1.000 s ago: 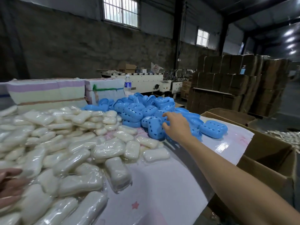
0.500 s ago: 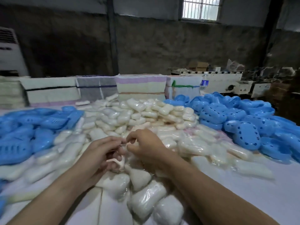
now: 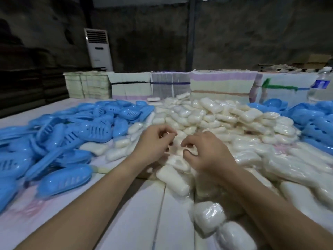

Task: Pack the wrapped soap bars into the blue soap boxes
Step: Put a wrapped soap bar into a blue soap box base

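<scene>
- Wrapped soap bars (image 3: 225, 120): white heap mid-surface; blue soap boxes (image 3: 68, 134) piled at its left, more at right
- Left hand (image 3: 155, 141), right hand (image 3: 203, 150): fingers curled over the heap; I cannot tell what either grip holds

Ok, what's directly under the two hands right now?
Wrapped soap bars from the white pile lie beneath the left hand and right hand. Both sets of fingers curl over them; whether either actually pinches a bar is hidden. The table beneath is covered there.
</scene>
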### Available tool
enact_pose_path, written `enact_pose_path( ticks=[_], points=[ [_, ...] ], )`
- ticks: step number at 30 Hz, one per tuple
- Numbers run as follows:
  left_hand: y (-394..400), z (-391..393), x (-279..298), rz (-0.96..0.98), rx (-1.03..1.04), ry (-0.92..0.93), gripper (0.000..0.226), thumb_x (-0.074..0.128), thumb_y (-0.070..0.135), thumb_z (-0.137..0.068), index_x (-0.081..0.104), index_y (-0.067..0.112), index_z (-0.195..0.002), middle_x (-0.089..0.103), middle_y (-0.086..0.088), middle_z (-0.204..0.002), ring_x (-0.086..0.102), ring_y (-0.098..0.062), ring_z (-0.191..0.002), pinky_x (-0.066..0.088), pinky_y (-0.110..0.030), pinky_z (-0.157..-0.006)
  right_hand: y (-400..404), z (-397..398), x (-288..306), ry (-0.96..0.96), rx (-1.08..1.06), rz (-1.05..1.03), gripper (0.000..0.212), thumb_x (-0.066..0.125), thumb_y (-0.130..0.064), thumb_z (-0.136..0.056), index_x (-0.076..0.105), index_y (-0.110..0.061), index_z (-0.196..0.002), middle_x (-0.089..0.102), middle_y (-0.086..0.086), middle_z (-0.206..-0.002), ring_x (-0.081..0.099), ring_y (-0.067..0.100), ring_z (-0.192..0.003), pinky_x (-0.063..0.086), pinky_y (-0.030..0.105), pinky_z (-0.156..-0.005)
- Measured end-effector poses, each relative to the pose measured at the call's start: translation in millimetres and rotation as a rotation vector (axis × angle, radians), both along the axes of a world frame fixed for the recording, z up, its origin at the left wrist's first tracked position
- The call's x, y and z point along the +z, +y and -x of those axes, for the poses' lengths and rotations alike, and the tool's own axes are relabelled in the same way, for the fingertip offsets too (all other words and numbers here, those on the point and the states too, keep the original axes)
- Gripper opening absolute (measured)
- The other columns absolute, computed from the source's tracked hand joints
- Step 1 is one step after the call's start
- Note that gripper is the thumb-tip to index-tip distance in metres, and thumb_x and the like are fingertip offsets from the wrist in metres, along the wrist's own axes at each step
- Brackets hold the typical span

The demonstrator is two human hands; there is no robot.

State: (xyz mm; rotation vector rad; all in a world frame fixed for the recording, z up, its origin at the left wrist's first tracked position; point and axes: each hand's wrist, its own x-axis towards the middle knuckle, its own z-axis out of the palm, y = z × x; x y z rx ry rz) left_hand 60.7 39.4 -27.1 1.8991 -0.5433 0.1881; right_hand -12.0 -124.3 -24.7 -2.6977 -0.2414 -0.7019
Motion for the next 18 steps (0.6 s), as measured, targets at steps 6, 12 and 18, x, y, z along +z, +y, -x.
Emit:
enact_pose_path(
  ticks=[6,12,18],
  points=[
    [53,-81,0,-0.522,0.520,-0.101,0.035,0.056,0.026,-0.091,0.057,0.029,-0.126,0.058,-0.003,-0.127,0.050,-0.029,-0.119,0.046,-0.042,-0.090,6,4,-5,0.057,0.051,0.015,0.027,0.058,-0.031,-0.086,0.065,-0.031,-0.112,0.060,-0.013,-0.101,0.044,0.013,-0.102,0.042,0.029,-0.084],
    [63,-129,19,-0.925,0.464,0.191,0.064,0.063,0.012,-0.082,0.048,0.027,-0.143,0.046,-0.015,-0.145,0.050,-0.037,-0.125,0.048,-0.043,-0.099,3,4,-8,0.055,0.090,0.061,0.024,0.058,-0.031,-0.087,0.065,-0.032,-0.110,0.060,-0.013,-0.098,0.046,0.015,-0.100,0.038,0.025,-0.082],
    [59,-134,18,-1.094,0.498,0.140,0.042,0.069,0.014,-0.081,0.060,0.014,-0.122,0.061,-0.011,-0.125,0.059,-0.030,-0.113,0.051,-0.038,-0.086,0,2,-12,0.043,0.113,0.043,0.022,0.060,-0.029,-0.086,0.067,-0.031,-0.107,0.055,-0.015,-0.088,0.044,0.015,-0.093,0.040,0.027,-0.081]
  ],
)
